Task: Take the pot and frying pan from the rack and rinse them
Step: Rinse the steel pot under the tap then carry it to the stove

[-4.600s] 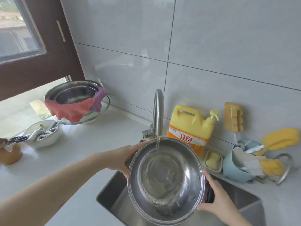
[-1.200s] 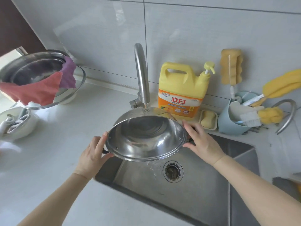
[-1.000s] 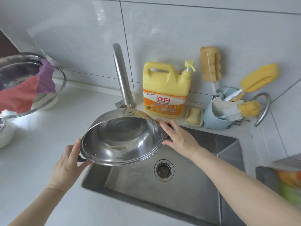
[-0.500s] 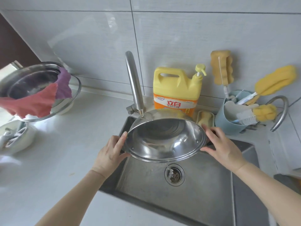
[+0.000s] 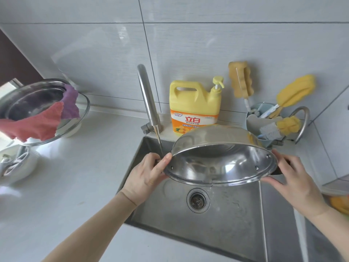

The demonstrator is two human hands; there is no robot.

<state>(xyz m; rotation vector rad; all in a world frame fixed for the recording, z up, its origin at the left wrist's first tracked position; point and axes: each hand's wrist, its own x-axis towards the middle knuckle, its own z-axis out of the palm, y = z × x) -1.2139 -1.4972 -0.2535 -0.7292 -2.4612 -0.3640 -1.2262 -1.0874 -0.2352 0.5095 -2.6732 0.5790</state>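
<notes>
Steel round pot (image 5: 221,163), tipped over grey metal sink (image 5: 236,224), draining; left hand (image 5: 149,173) and right hand (image 5: 294,178) grasp its side handles. Next: set aside, fetch pan.

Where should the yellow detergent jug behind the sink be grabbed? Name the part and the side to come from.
Take the detergent jug by the moulded loop handle at its top left, coming from above and the front and curling your fingers through the opening. It stands upright against the wall, with the pump on its right shoulder and the tilted pot covering its lower front, so the top is the open approach.
</notes>
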